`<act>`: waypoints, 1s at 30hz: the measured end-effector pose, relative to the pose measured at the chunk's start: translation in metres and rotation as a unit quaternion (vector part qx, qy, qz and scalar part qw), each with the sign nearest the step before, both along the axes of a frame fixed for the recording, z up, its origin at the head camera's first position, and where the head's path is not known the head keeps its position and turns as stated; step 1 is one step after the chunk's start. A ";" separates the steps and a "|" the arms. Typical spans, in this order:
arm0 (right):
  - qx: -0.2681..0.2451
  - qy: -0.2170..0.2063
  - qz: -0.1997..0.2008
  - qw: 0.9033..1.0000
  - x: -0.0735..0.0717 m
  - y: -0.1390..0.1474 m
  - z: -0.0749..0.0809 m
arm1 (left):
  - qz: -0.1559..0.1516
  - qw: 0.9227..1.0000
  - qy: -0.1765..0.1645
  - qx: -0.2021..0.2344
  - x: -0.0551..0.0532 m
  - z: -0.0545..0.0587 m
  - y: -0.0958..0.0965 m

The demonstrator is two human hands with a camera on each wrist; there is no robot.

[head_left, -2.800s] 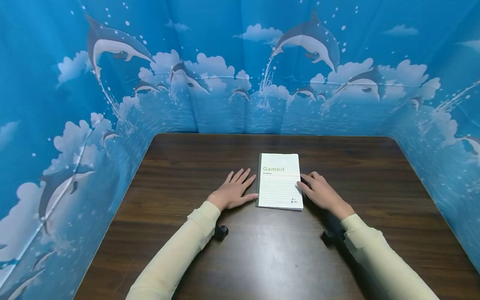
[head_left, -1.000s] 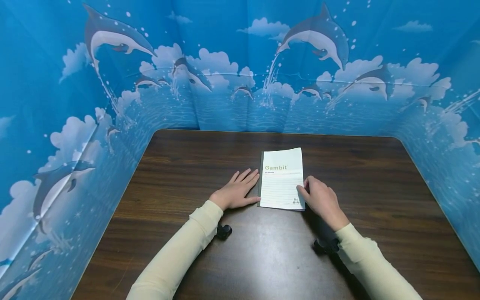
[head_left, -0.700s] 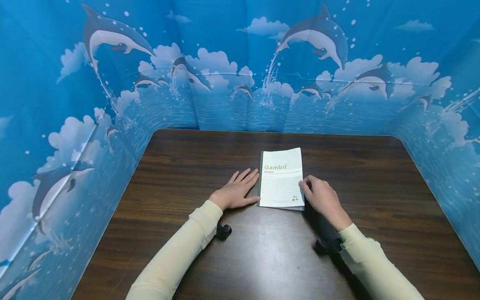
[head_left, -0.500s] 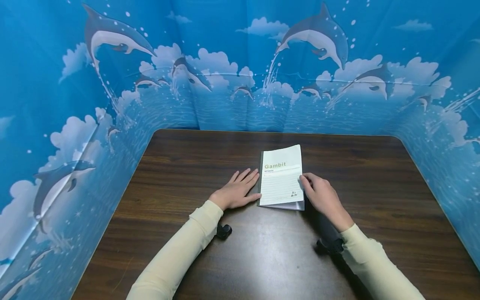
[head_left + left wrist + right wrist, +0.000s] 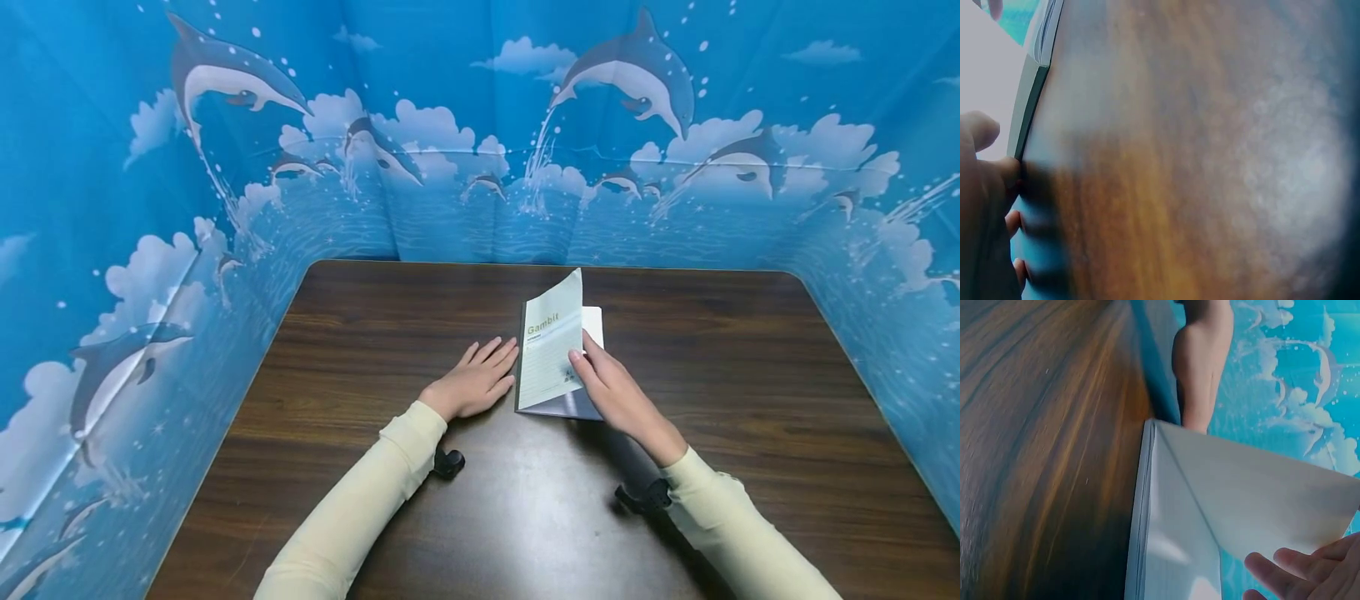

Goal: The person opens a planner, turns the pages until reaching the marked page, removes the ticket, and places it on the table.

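A person's 2 hands are at a notebook with "Gambit" printed on its pale cover, lying near the middle of a dark wood-grain tabletop, spine to the left. The front cover is raised at its right side and tilts toward the spine, baring a white page beneath. The right hand pinches the cover's outer edge, thumb on the printed face and fingers on the inner side. The left hand lies flat on the tabletop, fingers spread; the left wrist view shows a fingertip against the spine. Behind, a blue dolphin-print curtain hangs. The likeliest trouble is a slip: the hold seems to be only at the edge, so a springy cover could flick out of the fingers and drop back down. The cover bows toward its far corner, and pulling harder there could crease it. The left hand appears to brace the spine from the side rather than press from above, so an upward tug could lift or twist the whole notebook.
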State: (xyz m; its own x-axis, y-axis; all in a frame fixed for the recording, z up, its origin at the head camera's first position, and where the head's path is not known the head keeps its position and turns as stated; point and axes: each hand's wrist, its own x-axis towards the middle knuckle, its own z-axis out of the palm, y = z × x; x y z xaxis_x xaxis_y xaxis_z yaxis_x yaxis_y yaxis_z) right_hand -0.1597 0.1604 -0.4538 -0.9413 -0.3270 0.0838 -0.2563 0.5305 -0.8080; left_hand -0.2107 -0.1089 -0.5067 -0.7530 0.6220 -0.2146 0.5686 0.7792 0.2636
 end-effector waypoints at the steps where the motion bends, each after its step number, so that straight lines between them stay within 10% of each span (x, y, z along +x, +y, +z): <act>1: -0.003 0.001 0.003 1.000 0.000 -0.001 0.001 | -0.001 1.000 0.000 0.001 0.000 0.000 0.000; 30: 0.031 -0.012 0.089 0.995 0.010 -0.052 -0.007 | 0.045 0.998 -0.008 0.042 0.006 -0.005 -0.033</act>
State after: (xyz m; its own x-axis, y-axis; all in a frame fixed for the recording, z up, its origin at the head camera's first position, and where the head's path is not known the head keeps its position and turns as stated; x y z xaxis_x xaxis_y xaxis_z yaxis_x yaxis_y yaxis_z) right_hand -0.1494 0.1088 -0.4606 -0.8691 -0.4932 0.0369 -0.3323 0.5269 -0.7823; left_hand -0.2048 -0.1415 -0.5120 -0.8033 0.5690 -0.1759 0.4934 0.8012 0.3385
